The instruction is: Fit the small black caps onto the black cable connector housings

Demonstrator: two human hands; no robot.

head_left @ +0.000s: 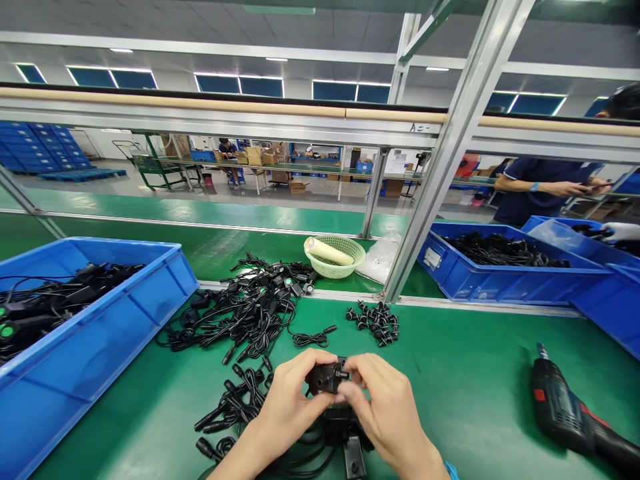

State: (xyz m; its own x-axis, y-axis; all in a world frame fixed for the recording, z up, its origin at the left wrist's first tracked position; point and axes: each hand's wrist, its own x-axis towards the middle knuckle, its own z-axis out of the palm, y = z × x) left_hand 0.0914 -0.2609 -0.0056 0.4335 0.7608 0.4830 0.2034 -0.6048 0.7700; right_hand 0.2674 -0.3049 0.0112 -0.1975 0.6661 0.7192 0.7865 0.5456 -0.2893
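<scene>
My left hand [287, 400] grips a small black block-shaped device [323, 380], with fingers behind it and the thumb along its lower edge. A short nozzle-like piece [343, 375] sticks out on the device's right side, and my right hand [387, 410] closes its fingertips around that spot. Whether the piece is fixed to the device or only held against it, I cannot tell. Below my hands, more black parts with cables [337, 427] lie on the green bench, partly covered by my hands. Just beyond is a small pile of black fittings [375, 323].
Black cabled devices [250, 307] are heaped left of centre. A blue bin [165, 293] stands left, another blue bin [465, 283] at the back right. A power screwdriver [565, 407] lies on the right. A green basket [340, 268] sits behind a metal post [435, 173]. A co-worker [530, 183] stands beyond.
</scene>
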